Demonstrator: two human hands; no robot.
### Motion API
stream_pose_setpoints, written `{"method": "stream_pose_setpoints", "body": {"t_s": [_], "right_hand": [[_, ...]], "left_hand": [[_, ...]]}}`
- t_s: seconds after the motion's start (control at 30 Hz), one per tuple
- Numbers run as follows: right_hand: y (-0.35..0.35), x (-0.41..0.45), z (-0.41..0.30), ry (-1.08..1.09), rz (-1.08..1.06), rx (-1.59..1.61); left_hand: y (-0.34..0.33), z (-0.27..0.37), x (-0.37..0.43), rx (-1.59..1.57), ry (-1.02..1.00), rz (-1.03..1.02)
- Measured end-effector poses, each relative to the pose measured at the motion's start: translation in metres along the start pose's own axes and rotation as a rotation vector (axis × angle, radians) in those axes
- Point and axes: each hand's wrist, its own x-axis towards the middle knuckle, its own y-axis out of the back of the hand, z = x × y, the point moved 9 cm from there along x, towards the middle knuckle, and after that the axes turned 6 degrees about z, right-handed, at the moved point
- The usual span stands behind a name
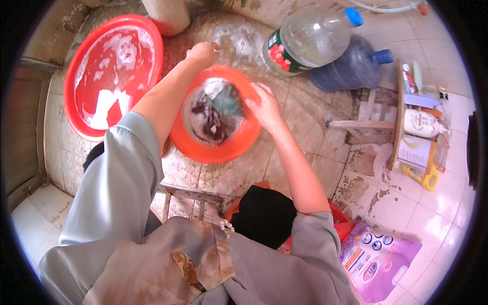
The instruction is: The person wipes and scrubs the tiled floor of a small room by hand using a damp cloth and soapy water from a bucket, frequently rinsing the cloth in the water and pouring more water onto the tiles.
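Note:
An orange plastic basin (pixel 213 154) stands on the tiled floor, with dark wet cloth (pixel 213 127) in soapy water. A blurred green piece (pixel 228 101) lies among the cloth. My right hand (pixel 264 105) grips the basin's right rim, thumb on the inner side. Just past the far left rim is my left hand (pixel 204 54), its fingers curled; whether it holds something or touches the rim is unclear. To the left, a larger red basin (pixel 72 103) contains foamy water and a bright white patch, perhaps cloth or glare.
White suds (pixel 240 42) spread over the far floor. A large clear bottle (pixel 316 34) and a blue water jug (pixel 347 66) stand far right. Toiletries, including a white pump bottle (pixel 421 122), crowd a wooden stool (pixel 396 114). A purple detergent bag (pixel 381 259) lies near right.

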Motion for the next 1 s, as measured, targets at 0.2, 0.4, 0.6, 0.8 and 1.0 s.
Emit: {"method": "stream_pose_setpoints", "body": {"t_s": [0.2,0.4,0.6,0.8,1.0], "right_hand": [[0.041,0.014,-0.081,-0.045,0.069,-0.531],[0.1,-0.034,-0.054,-0.275,0.23,-0.23],[0.091,-0.06,-0.079,-0.167,0.383,-0.101],[0.11,-0.083,-0.049,-0.183,0.43,-0.175],[0.097,-0.066,-0.024,-0.233,0.47,-0.033]], "left_hand": [[0.102,0.013,-0.023,-0.05,-0.278,-0.031],[0.121,0.053,-0.092,-0.376,-0.447,0.075],[0.108,0.012,-0.096,-0.389,-0.417,-0.118],[0.084,0.045,-0.113,-0.352,-0.273,-0.184],[0.079,0.092,-0.126,-0.305,-0.287,-0.203]]}}
